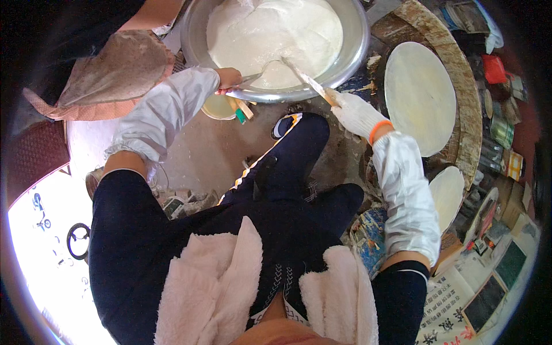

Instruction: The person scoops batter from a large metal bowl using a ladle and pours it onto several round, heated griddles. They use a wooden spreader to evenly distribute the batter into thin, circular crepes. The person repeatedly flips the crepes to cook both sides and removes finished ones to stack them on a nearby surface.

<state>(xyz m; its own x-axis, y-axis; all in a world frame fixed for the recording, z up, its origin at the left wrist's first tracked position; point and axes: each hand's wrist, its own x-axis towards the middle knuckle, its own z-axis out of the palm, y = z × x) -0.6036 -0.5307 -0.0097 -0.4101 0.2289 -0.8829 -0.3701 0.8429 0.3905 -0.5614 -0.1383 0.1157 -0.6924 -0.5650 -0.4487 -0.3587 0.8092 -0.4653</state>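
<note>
A wide metal basin (359, 43) of thick white batter (276, 34) stands in front of me. My bare left hand (228, 79) is closed around the handle of a metal ladle (250, 79), whose bowl lies in the batter near the basin's near edge. My right hand (352, 112), in a white knitted glove with an orange cuff, grips a scraper (313, 84) by its wooden handle. The scraper's batter-coated blade reaches over the rim and its tip meets the ladle's bowl.
Right of the basin, a large pale round sheet (420, 98) lies inside a curved wooden surround (460, 69); a smaller pale one (447, 198) is nearer me. A pinkish cloth-edged round cover (115, 75) and another person's arm (152, 12) are at the left. A yellowish container (218, 107) sits below the basin.
</note>
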